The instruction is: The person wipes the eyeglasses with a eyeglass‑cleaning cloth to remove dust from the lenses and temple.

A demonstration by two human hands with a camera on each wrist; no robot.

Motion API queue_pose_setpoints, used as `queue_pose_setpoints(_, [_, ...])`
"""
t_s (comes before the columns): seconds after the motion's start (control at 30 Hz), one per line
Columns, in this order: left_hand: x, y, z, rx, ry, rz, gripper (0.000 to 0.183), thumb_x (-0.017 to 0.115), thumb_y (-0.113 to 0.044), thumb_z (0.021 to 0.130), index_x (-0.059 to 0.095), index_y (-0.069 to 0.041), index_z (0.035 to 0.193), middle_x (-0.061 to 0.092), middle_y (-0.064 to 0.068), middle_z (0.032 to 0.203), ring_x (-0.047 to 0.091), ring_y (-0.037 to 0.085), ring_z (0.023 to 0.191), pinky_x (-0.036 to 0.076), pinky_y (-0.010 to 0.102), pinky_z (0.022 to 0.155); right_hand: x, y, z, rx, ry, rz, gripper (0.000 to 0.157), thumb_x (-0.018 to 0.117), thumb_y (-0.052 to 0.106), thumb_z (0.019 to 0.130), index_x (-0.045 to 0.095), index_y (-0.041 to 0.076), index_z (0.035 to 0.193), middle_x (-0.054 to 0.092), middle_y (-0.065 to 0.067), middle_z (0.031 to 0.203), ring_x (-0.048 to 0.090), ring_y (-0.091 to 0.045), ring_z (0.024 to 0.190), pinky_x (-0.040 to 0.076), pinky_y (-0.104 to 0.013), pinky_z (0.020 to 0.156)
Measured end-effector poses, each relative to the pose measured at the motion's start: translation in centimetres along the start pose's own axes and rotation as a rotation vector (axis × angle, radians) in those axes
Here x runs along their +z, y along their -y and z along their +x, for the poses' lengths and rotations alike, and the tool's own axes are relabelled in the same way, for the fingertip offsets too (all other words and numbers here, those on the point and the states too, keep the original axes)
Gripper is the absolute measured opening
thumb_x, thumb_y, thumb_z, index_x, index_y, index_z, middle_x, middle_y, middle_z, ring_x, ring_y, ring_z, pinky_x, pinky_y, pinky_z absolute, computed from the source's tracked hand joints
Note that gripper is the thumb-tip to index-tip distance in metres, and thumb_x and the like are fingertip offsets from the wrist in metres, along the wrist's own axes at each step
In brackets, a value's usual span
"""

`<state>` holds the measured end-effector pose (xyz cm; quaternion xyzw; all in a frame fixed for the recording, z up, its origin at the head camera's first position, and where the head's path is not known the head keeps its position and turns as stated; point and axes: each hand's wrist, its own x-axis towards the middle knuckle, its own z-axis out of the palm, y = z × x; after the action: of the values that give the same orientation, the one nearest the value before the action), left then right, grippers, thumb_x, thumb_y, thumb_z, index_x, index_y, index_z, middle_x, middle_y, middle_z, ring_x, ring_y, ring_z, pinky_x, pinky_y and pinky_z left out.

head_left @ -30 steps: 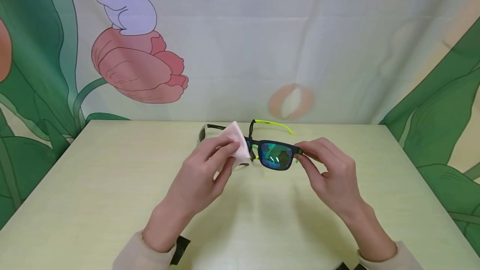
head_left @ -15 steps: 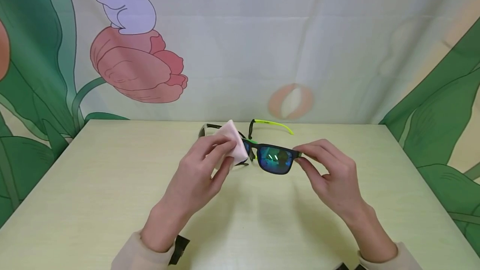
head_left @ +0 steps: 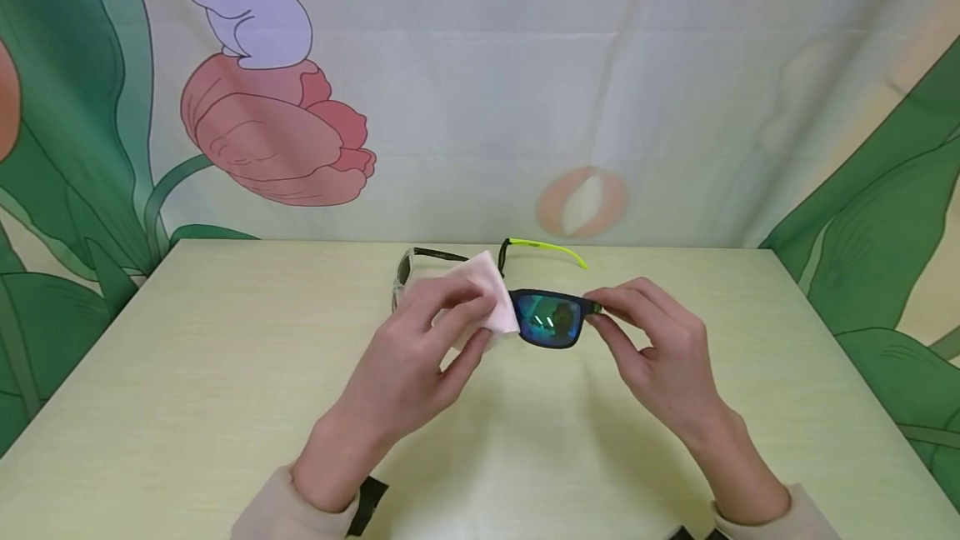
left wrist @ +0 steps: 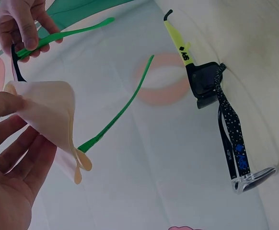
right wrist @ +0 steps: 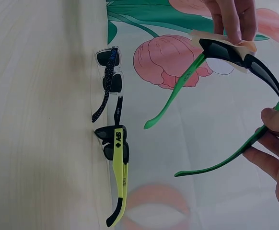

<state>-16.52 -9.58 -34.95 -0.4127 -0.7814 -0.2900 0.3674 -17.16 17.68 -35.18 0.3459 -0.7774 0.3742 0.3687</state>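
A pair of black-framed sunglasses (head_left: 550, 320) with blue-green mirrored lenses and green temples (right wrist: 181, 86) is held up over the table. My right hand (head_left: 663, 348) pinches it at the hinge by one temple, thumb below and fingers above. In my left hand (head_left: 416, 348) a pale pink cloth (left wrist: 48, 108) is pinched around the other lens. From the head view, the cloth hides that lens and the bridge. The right wrist view shows the inner side of the frame, with the cloth behind the lens and the left fingers (right wrist: 231, 21) over its upper edge.
Two other pairs lie toward the back of the light wooden table (head_left: 187, 365): clear-framed sunglasses (right wrist: 111, 72) with speckled temples, and black sunglasses (right wrist: 119, 143) with yellow temples. Behind the table hangs a printed curtain (head_left: 465, 107) with flowers and leaves.
My left hand has shifted right with the cloth, which now covers the bridge that showed before. The sunglasses have dipped slightly; my right hand keeps its hold nearly in place.
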Motion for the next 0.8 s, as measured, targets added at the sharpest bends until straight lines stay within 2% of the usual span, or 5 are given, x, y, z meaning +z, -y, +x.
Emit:
queue_pose_setpoints(0.13, [0.2, 0.0, -0.2, 0.009, 0.002, -0.02, 0.026, 0.062, -0.02, 0.103, 0.072, 0.0, 0.116, 0.062, 0.015, 0.119, 0.06, 0.031, 0.105, 0.057, 0.039, 0.08, -0.1, -0.1, -0.1, 0.017, 0.022, -0.004, 0.032, 0.083, -0.017, 0.075, 0.075, -0.001, 0.101, 0.068, -0.004, 0.092, 0.073, -0.019, 0.087, 0.056, -0.02, 0.086])
queue_pose_setpoints(0.2, [0.2, 0.1, -0.3, 0.01, -0.002, -0.019, 0.026, 0.06, -0.019, 0.104, 0.072, 0.001, 0.115, 0.062, 0.016, 0.118, 0.061, 0.031, 0.104, 0.057, 0.039, 0.081, -0.2, -0.1, -0.1, 0.021, 0.029, -0.001, 0.032, 0.083, -0.017, 0.075, 0.074, 0.0, 0.101, 0.068, -0.003, 0.092, 0.074, -0.019, 0.087, 0.056, -0.021, 0.086])
queue_pose_setpoints(0.3, [0.2, 0.4, -0.4, -0.005, 0.0, -0.006, 0.02, 0.066, -0.008, 0.098, 0.072, 0.001, 0.115, 0.063, 0.016, 0.116, 0.062, 0.032, 0.105, 0.058, 0.041, 0.084, -0.2, -0.2, -0.2, 0.019, 0.028, 0.013, 0.034, 0.082, -0.019, 0.074, 0.074, 0.0, 0.101, 0.068, -0.004, 0.092, 0.074, -0.021, 0.086, 0.057, -0.023, 0.084])
queue_pose_setpoints(0.47, [0.0, 0.8, -0.6, -0.031, -0.003, 0.035, 0.026, 0.077, 0.003, 0.086, 0.072, 0.001, 0.112, 0.066, 0.015, 0.113, 0.064, 0.031, 0.106, 0.058, 0.043, 0.09, -0.3, -0.3, -0.3, 0.037, 0.024, 0.037, 0.034, 0.081, -0.02, 0.074, 0.074, 0.0, 0.102, 0.068, -0.003, 0.093, 0.073, -0.019, 0.087, 0.059, -0.027, 0.083])
queue_pose_setpoints(0.8, [-0.1, 1.2, -0.8, -0.099, 0.007, 0.101, 0.024, 0.081, 0.001, 0.085, 0.073, -0.001, 0.108, 0.066, 0.015, 0.108, 0.066, 0.03, 0.101, 0.06, 0.043, 0.085, -0.3, -0.5, -0.3, 0.04, 0.015, 0.064, 0.034, 0.081, -0.02, 0.074, 0.074, 0.001, 0.1, 0.07, -0.001, 0.093, 0.071, -0.016, 0.087, 0.059, -0.026, 0.081])
